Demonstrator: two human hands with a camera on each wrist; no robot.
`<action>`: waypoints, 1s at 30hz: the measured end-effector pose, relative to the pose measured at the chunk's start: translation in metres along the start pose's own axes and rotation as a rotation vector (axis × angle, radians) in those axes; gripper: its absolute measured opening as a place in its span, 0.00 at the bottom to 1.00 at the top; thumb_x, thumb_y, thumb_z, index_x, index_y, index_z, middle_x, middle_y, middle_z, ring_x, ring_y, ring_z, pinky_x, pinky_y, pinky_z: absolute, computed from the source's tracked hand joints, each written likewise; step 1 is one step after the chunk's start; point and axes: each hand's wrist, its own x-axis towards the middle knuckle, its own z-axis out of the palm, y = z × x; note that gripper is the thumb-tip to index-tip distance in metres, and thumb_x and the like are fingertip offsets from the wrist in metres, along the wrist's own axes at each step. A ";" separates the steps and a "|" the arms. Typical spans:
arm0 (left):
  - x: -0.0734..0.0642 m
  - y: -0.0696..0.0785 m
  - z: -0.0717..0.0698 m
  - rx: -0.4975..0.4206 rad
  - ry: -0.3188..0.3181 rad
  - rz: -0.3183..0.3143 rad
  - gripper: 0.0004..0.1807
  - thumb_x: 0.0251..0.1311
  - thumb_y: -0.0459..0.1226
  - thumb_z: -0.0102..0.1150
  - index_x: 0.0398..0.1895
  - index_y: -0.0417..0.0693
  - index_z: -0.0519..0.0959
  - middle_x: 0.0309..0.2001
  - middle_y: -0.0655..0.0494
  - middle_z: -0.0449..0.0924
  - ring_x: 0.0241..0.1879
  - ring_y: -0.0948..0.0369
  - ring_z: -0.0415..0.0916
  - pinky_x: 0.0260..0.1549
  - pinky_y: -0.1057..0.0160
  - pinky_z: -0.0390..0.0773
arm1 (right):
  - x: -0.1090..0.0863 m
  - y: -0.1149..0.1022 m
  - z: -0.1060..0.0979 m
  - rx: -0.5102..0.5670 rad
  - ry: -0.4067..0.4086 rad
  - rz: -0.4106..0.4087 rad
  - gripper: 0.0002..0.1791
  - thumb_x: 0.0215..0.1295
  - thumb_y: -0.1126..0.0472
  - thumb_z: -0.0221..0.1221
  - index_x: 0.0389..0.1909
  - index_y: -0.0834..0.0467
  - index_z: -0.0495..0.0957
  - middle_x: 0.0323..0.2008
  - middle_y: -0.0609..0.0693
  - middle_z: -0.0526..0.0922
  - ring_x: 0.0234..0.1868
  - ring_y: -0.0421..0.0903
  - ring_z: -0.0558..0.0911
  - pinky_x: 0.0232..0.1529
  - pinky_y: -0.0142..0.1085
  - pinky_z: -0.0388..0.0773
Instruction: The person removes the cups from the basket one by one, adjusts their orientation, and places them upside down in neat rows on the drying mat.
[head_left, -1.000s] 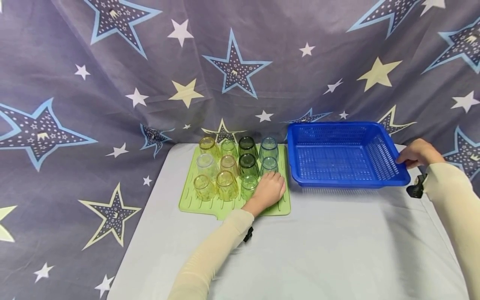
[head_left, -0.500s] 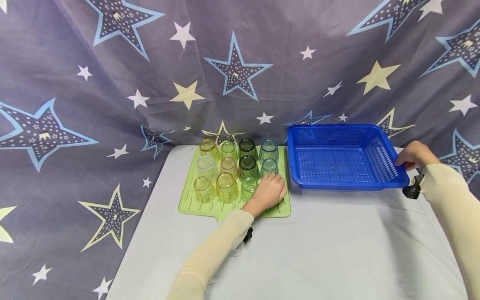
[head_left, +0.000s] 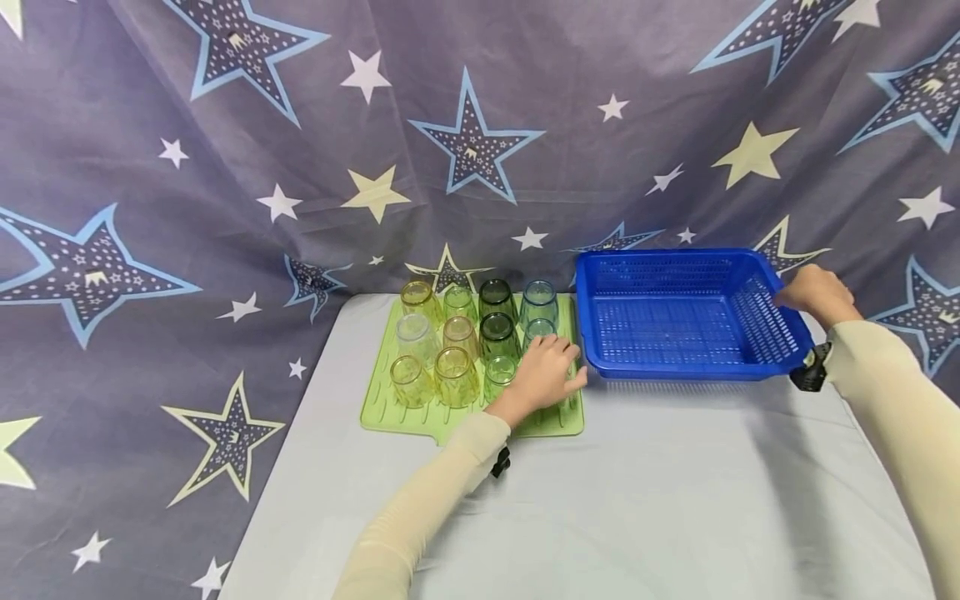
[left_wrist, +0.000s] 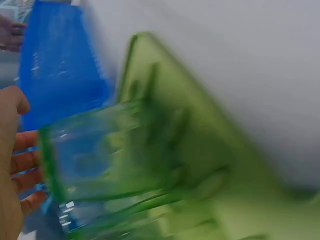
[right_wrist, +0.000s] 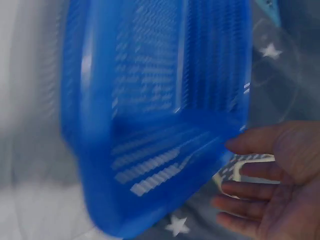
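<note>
Over the front right of a light green drying mat (head_left: 401,417) hovers my left hand (head_left: 543,375), its fingers relaxed and spread. In the left wrist view the hand (left_wrist: 10,165) stands around the rounded end of a clear green glass (left_wrist: 100,160), with no visible pinch; that glass is hidden under the hand in the head view. Upside-down glasses stand in rows on the mat, among them a light green glass (head_left: 498,382) and a blue glass (head_left: 540,329). At the right end of a blue plastic basket (head_left: 693,372), my right hand (head_left: 817,293) has its fingers extended, thumb close to the rim.
Left of the hand stand yellow glasses (head_left: 456,383), a dark green glass (head_left: 498,336) and several others, closely set. The mat and basket lie on a white-covered table (head_left: 645,500). A star-patterned curtain (head_left: 300,125) borders the table at the back and left.
My left hand's fingers have spread from a curled hold at the mat's front right. My right hand has loosened from the basket's rim and moved slightly up and left.
</note>
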 end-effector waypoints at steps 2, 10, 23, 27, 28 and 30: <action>0.008 -0.005 -0.012 -0.031 0.009 -0.027 0.21 0.72 0.54 0.48 0.52 0.52 0.83 0.50 0.56 0.84 0.51 0.57 0.78 0.56 0.56 0.76 | 0.001 -0.009 -0.004 0.046 0.065 -0.071 0.35 0.63 0.55 0.59 0.63 0.77 0.66 0.58 0.83 0.69 0.59 0.82 0.69 0.56 0.71 0.71; 0.038 -0.038 -0.067 -0.101 0.084 -0.167 0.24 0.72 0.53 0.49 0.60 0.51 0.80 0.56 0.55 0.82 0.56 0.56 0.76 0.61 0.54 0.73 | -0.004 -0.076 -0.018 0.294 0.301 -0.357 0.42 0.71 0.52 0.56 0.78 0.65 0.53 0.74 0.74 0.58 0.73 0.78 0.58 0.72 0.69 0.52; 0.049 -0.062 -0.094 -0.120 0.207 -0.228 0.29 0.71 0.52 0.51 0.70 0.51 0.72 0.68 0.52 0.75 0.69 0.53 0.70 0.68 0.52 0.68 | -0.040 -0.164 0.020 0.402 0.310 -0.637 0.40 0.67 0.54 0.64 0.77 0.57 0.61 0.77 0.62 0.62 0.76 0.66 0.63 0.73 0.63 0.59; 0.048 -0.065 -0.095 -0.148 0.218 -0.235 0.33 0.71 0.52 0.50 0.76 0.51 0.66 0.74 0.51 0.67 0.75 0.52 0.62 0.73 0.51 0.63 | -0.047 -0.177 0.037 0.373 0.264 -0.683 0.42 0.69 0.52 0.63 0.79 0.54 0.57 0.80 0.58 0.55 0.79 0.63 0.58 0.76 0.63 0.55; 0.048 -0.065 -0.096 -0.155 0.212 -0.238 0.34 0.72 0.53 0.50 0.77 0.52 0.64 0.76 0.51 0.64 0.77 0.52 0.59 0.75 0.50 0.61 | -0.048 -0.180 0.041 0.362 0.255 -0.689 0.42 0.69 0.51 0.63 0.80 0.53 0.56 0.81 0.57 0.54 0.80 0.62 0.57 0.75 0.64 0.54; 0.049 -0.066 -0.096 -0.169 0.187 -0.248 0.36 0.73 0.54 0.48 0.80 0.54 0.59 0.80 0.53 0.57 0.80 0.53 0.52 0.78 0.50 0.55 | -0.049 -0.186 0.048 0.336 0.235 -0.696 0.43 0.70 0.48 0.61 0.81 0.49 0.54 0.82 0.54 0.51 0.81 0.60 0.54 0.75 0.65 0.53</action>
